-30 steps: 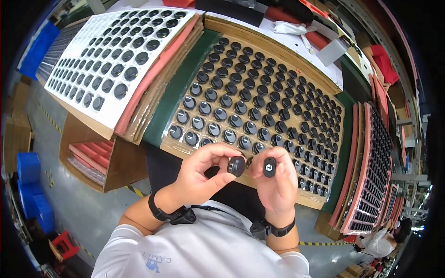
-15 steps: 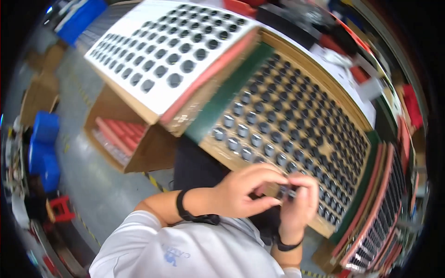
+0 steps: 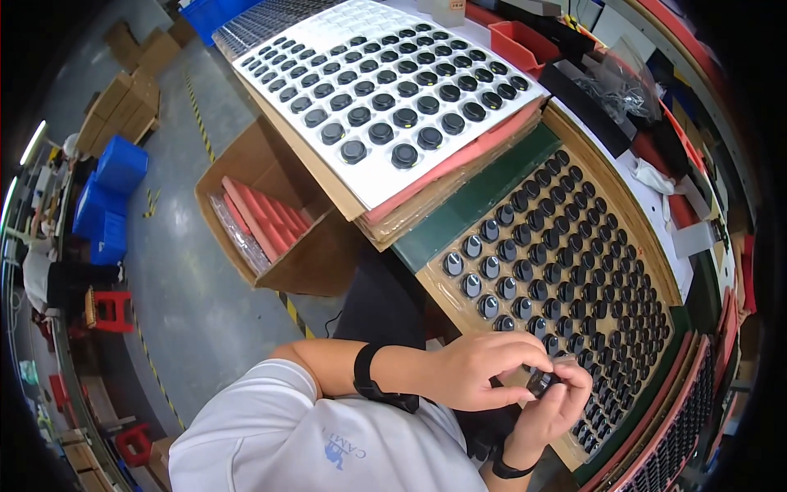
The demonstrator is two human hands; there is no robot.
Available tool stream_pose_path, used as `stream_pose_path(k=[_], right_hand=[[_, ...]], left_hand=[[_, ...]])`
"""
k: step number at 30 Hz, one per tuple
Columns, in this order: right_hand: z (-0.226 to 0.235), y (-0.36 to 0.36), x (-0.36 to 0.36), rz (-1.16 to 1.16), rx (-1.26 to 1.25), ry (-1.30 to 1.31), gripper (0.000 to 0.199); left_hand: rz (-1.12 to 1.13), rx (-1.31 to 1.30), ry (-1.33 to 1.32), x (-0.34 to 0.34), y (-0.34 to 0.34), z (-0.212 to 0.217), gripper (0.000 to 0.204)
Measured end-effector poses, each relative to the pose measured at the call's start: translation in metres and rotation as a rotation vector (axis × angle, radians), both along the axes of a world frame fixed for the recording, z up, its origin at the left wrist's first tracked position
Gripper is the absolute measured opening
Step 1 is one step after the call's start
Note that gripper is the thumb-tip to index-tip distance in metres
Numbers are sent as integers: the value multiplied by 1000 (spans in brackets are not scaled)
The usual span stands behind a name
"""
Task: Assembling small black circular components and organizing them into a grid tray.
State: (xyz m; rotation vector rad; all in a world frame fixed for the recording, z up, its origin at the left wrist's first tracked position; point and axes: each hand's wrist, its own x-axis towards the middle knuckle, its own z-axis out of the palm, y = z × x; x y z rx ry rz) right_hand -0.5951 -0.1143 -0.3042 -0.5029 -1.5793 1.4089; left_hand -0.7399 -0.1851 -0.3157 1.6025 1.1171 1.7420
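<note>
Between my two hands is a small black round part, partly hidden by fingers; its exact kind I cannot make out. The thumb and fingers of my left hand pinch it from the left. My right hand grips it from the other side, fingers curled. Both hands are above the near edge of a tan tray filled with rows of similar black round parts. Further off, a white tray carries more black round parts in its pockets, with vacant pockets at its far end.
Pink and tan trays are stacked under the white one. An open cardboard box with pink trays stands on the floor at left. More stacked trays line the right side. A red bin sits at the back.
My view has turned, so the trays and box appear further right and the picture is sharper. Both hands stay together on the small black part.
</note>
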Motion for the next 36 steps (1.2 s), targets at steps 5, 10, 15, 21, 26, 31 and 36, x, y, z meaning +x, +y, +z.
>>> stream_pose_path(k=[5, 10, 15, 21, 26, 31, 36], right_hand=[[2, -4, -8, -113, 253, -60, 21], [10, -6, -1, 6, -120, 36, 25], [11, -6, -9, 50, -230, 48, 32], [7, 5, 0, 76, -49, 30, 29], [12, 10, 4, 68, 161, -213, 29], [18, 23, 7, 89, 394, -323, 26], [32, 32, 10, 90, 459, -440, 23]], left_hand=[[26, 1, 36, 1, 0, 1, 38], [-41, -14, -21, -1, 0, 1, 36], [-81, -106, -126, -7, -4, 1, 34], [-123, -111, -154, -8, -2, -3, 36], [-84, -159, -112, -8, -1, -1, 38], [-141, -276, -243, -6, -2, -3, 38], [-158, -340, -206, -6, 2, -3, 42]])
